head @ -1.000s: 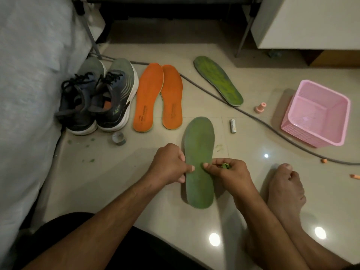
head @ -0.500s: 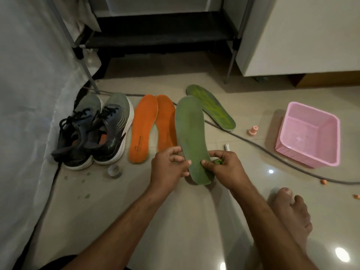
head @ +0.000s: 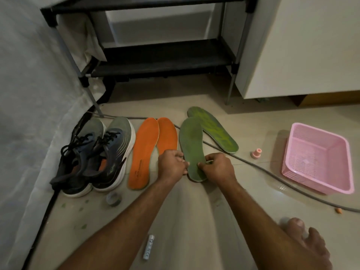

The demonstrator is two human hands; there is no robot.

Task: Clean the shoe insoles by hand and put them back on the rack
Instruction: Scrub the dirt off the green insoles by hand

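So, pinching the green insole (head: 191, 147) at its heel end with both left hand (head: 171, 165) and right hand (head: 219, 166), holding it beside the orange insoles (head: 153, 147). Probably setting it in line; next, needing carrying to the rack (head: 159, 61).

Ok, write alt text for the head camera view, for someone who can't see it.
Two bare hands, the left hand and right hand, pinch the sides of a green insole over a tiled floor. Beside it lie a second green insole, two orange insoles and a pair of sneakers, with a dark shoe rack behind and a pink basket to the right.
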